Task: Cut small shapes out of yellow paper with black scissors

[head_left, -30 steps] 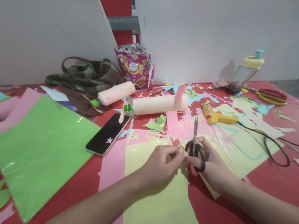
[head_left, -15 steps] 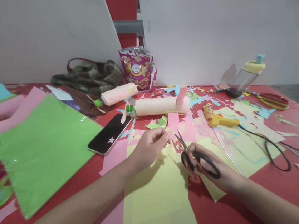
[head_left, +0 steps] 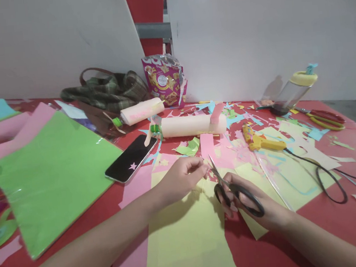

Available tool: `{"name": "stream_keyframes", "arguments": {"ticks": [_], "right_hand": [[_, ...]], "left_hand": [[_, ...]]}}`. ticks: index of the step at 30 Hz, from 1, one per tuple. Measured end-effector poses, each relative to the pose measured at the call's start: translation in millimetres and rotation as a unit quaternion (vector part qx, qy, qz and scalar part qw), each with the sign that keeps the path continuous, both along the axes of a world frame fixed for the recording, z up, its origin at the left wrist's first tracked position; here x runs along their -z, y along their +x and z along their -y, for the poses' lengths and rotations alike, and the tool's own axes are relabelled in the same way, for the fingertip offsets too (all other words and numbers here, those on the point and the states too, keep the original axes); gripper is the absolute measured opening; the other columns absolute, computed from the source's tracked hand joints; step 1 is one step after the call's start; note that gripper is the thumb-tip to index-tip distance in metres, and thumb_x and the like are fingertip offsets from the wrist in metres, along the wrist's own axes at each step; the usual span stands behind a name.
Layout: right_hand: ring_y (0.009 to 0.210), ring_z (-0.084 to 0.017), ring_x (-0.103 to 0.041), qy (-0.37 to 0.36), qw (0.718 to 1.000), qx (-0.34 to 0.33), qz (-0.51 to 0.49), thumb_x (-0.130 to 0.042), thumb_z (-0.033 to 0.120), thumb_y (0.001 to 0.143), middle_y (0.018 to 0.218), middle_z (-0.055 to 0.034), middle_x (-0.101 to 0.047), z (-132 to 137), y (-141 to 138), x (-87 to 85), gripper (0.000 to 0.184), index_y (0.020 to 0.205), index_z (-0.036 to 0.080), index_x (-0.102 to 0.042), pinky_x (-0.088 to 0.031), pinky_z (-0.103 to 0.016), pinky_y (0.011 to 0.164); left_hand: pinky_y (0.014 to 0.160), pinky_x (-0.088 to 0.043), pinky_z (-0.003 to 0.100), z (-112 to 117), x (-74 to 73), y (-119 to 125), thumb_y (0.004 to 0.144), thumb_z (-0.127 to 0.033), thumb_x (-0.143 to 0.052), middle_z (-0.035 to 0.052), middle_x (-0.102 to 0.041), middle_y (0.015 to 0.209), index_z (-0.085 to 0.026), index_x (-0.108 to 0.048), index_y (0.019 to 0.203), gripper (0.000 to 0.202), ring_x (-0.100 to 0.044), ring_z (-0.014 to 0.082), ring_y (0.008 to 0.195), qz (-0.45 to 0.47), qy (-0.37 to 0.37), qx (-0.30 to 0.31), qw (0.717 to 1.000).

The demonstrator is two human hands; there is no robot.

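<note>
Right now, both hands at work w/ scissors over the yellow paper.

R hand (head_left: 257, 208) has fingers thru the black scissors (head_left: 232, 187), blades pointing up-left, only slightly parted. L hand (head_left: 183, 176) pinches a tiny paper scrap (head_left: 204, 163) btwn thumb & fingertips, right at the blade tips. Both sit above a yellow sheet (head_left: 190, 239) on the red table (head_left: 328, 215). Phone (head_left: 131, 158) lies left of the hands, yellow glue gun (head_left: 260, 140) to the right, paper-wrapped bottle (head_left: 190, 125) behind.
</note>
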State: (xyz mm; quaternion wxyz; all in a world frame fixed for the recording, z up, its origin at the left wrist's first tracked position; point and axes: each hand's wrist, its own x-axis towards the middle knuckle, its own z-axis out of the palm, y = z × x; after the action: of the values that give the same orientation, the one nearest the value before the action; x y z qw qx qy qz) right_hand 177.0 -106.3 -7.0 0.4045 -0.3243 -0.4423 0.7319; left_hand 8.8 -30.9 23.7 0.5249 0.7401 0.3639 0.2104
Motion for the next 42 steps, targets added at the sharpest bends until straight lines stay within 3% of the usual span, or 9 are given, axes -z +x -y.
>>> {"name": "stream_keyframes", "arguments": {"ticks": [20,28,42], "right_hand": [[0.051,-0.009,-0.039,-0.014,1.000,-0.004,0.002,-0.055,0.045,0.069,0.066,0.0024,-0.040,-0.3,1.5,1.7,0.031,0.078,0.020,-0.038,-0.029,-0.025,0.051],[0.050,-0.009,-0.042,-0.021,1.000,-0.002,0.022,-0.055,0.045,0.068,0.065,0.0025,-0.041,-0.5,0.4,1.7,0.032,0.076,0.019,-0.038,-0.027,-0.024,0.049],[0.043,-0.006,-0.042,-0.024,1.000,0.004,0.020,-0.057,0.046,0.067,0.064,0.0040,-0.042,-1.2,-0.8,1.8,0.035,0.074,0.019,-0.037,-0.026,-0.022,0.045]], "left_hand": [[0.047,-0.027,0.018,-2.5,-0.8,-2.8,0.077,-0.029,-0.036,-0.0048,-0.034,0.054,-0.015,-0.039,0.057,0.025,-0.032,0.0060,0.049,-0.015,0.008,0.021,1.000],[0.049,-0.030,0.019,-5.7,-1.8,-4.9,0.076,-0.030,-0.036,-0.0034,-0.039,0.056,-0.014,-0.048,0.062,0.024,-0.035,0.0073,0.050,-0.044,0.003,0.032,0.999],[0.044,-0.024,0.019,-7.8,-2.4,-6.9,0.073,-0.033,-0.040,-0.0047,-0.031,0.050,-0.015,-0.044,0.056,0.025,-0.027,0.0062,0.045,-0.056,-0.011,0.019,0.998]]}}
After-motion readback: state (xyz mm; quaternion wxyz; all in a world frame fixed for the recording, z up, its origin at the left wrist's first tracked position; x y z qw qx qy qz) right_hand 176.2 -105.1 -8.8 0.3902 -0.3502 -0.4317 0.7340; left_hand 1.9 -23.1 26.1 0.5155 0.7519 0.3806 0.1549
